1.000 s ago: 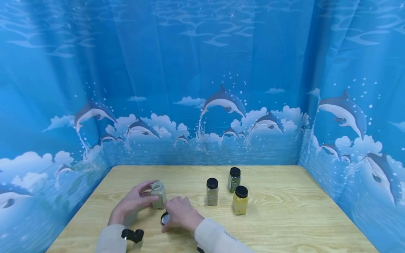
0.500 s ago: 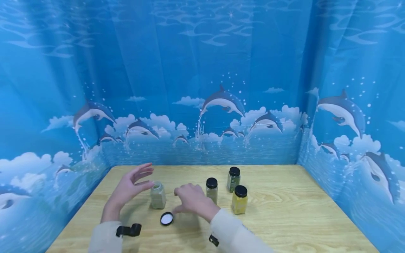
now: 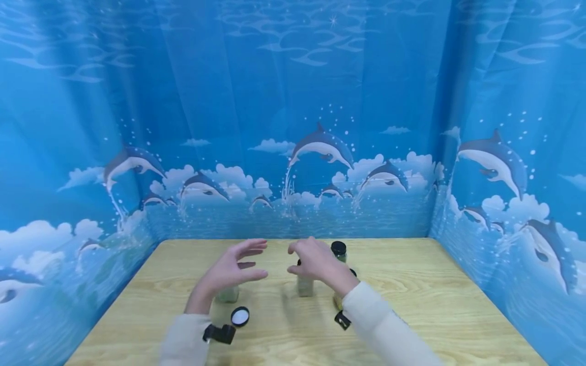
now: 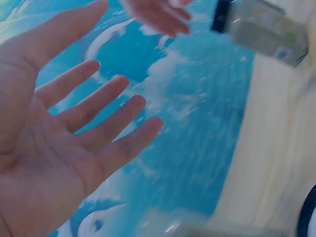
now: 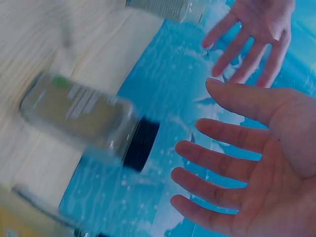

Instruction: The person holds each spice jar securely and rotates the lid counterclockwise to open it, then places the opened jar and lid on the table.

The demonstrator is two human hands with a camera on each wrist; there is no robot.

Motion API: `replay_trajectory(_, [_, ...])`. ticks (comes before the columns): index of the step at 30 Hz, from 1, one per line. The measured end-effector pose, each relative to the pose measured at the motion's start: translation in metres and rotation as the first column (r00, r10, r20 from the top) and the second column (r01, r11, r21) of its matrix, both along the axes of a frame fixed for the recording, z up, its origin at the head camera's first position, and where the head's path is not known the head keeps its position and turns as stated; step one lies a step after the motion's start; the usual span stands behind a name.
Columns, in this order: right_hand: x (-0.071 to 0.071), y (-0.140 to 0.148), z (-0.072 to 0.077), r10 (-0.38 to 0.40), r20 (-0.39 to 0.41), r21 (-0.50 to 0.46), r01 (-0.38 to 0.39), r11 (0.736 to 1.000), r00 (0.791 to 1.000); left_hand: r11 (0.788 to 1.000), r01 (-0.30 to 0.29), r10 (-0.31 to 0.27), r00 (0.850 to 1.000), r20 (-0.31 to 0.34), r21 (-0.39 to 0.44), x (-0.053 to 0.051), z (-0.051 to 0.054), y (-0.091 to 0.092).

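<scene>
My left hand [image 3: 231, 270] hovers above the table with fingers spread, holding nothing. Behind and below it stands a glass jar [image 3: 227, 295] without its lid, its top hidden in the head view. A black lid [image 3: 240, 316] with a white inside lies upturned in front of that jar. My right hand [image 3: 316, 260], fingers loosely bent, is at the top of a capped jar of grey-brown powder [image 3: 305, 287]. In the right wrist view a gap shows between this jar [image 5: 81, 111] and the right fingers.
A black-capped jar with green contents [image 3: 339, 249] stands behind the right hand. A yellow jar [image 3: 338, 302] is mostly covered by the right forearm. The wooden table [image 3: 412, 305] is enclosed by blue dolphin-print curtains [image 3: 293, 101].
My left hand has let go of the lidless jar, risen and moved right. My right hand has left the upturned lid and moved right and away to the grey-brown jar.
</scene>
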State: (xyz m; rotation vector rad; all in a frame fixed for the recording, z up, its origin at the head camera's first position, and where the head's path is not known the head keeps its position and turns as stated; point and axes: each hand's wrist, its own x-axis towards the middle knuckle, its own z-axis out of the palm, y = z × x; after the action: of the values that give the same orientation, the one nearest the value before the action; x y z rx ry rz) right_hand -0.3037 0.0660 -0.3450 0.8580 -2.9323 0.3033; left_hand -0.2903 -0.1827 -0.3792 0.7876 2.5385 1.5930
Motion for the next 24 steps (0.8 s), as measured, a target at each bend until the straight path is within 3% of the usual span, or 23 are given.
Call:
replay_trajectory(4, [-0.003, 0.014, 0.002, -0.033, 0.031, -0.025, 0.034, 0.999, 0.999, 0.998, 0.02, -0.018, 0.999, 0.036, -0.054, -0.009, -0.012, 0.022])
replay_trajectory(9, [-0.008, 0.025, -0.001, -0.058, 0.042, -0.033, 0.059, 0.998, 0.997, 0.992, 0.006, 0.001, 0.999, 0.051, -0.127, -0.019, -0.028, 0.045])
replay_trajectory(18, [-0.016, 0.033, -0.01, -0.08, 0.045, -0.05, 0.082, 0.995, 0.996, 0.988, 0.01, 0.006, 0.995, 0.102, -0.157, -0.036, -0.057, 0.07])
replay_trajectory(24, [-0.018, 0.032, -0.015, -0.083, 0.014, -0.009, 0.083, 0.996, 0.996, 0.99, 0.012, 0.002, 0.995, 0.099, -0.141, -0.045, -0.074, 0.081])
